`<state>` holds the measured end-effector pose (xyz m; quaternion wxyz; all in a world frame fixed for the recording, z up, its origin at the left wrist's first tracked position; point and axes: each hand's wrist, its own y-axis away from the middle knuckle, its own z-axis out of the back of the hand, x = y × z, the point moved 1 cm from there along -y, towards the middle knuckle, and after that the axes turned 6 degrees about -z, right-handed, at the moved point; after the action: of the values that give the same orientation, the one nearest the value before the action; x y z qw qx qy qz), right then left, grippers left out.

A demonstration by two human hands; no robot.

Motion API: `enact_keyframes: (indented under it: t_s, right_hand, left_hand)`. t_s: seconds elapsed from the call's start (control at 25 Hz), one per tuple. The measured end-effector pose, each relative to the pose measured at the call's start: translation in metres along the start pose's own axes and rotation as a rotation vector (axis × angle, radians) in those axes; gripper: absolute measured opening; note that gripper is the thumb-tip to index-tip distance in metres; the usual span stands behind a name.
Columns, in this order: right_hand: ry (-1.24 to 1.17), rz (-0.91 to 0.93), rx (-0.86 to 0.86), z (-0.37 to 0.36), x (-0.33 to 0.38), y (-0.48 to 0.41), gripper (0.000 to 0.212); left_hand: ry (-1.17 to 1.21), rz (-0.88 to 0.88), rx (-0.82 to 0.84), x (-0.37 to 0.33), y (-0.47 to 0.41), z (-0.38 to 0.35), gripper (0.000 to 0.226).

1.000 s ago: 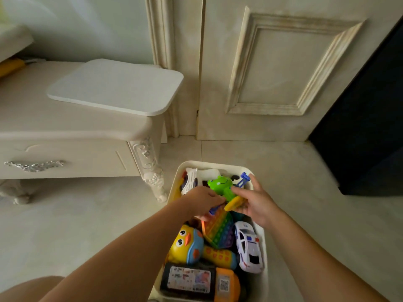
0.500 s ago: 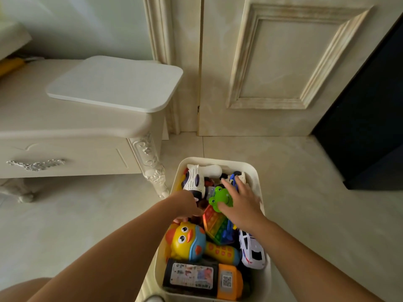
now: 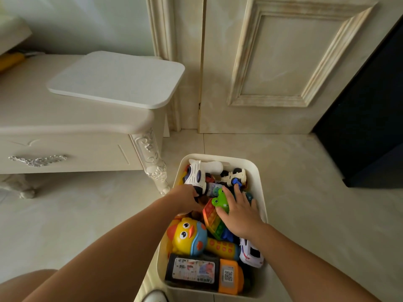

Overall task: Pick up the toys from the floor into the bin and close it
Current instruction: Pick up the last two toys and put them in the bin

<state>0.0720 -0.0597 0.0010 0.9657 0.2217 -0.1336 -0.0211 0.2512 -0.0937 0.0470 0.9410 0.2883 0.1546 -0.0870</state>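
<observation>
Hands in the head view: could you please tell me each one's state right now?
Left hand: fingers hidden down in the bin, so it cannot be told.
Right hand: open, fingers spread flat on the green frog.

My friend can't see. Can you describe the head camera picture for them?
Two hands reach into a full white toy bin on the floor. The right hand lies on a green frog toy; the left hand's fingers are hidden among toys beside it. A yellow duck toy lies nearer the camera.
</observation>
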Motion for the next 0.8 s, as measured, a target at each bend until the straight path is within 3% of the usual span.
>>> enact_keyframes:
  t_s: [0.08, 0.16, 0.2, 0.28, 0.36, 0.4, 0.48, 0.64, 0.8]
  right_hand:
    - [-0.071, 0.067, -0.367, 0.022, 0.004, 0.006, 0.055]
    - [-0.049, -0.04, -0.66, 0.039, -0.008, 0.009, 0.046]
    - [-0.099, -0.178, -0.587, 0.044, -0.019, 0.009, 0.056]
    - [-0.306, -0.468, -0.198, 0.043, -0.042, 0.008, 0.075]
    - [-0.392, -0.531, 0.039, 0.034, -0.054, 0.012, 0.061]
    - [-0.391, -0.506, 0.029, 0.03, -0.058, 0.012, 0.046]
    - [-0.374, -0.453, -0.045, 0.025, -0.06, 0.014, 0.03]
    - [-0.523, -0.485, -0.096, 0.015, -0.066, 0.025, 0.022]
    - [-0.716, -0.637, -0.207, -0.001, -0.081, 0.054, 0.016]
  left_hand:
    - [0.002, 0.08, -0.202, -0.001, 0.005, 0.006, 0.041]
    - [-0.023, 0.222, -0.375, 0.004, 0.014, 0.01, 0.046]
    - [-0.031, 0.288, -0.368, 0.01, 0.019, 0.009, 0.049]
    - [-0.027, 0.334, -0.14, 0.024, 0.024, 0.003, 0.051]
    - [0.108, 0.368, 0.145, 0.031, 0.028, -0.006, 0.047]
    - [0.125, 0.374, 0.167, 0.034, 0.026, -0.009, 0.045]
    - [0.023, 0.334, 0.034, 0.033, 0.021, -0.008, 0.033]
    - [-0.129, 0.248, -0.106, 0.025, 0.007, -0.003, 0.026]
    - [-0.257, 0.141, -0.185, -0.008, -0.025, 0.002, 0.031]
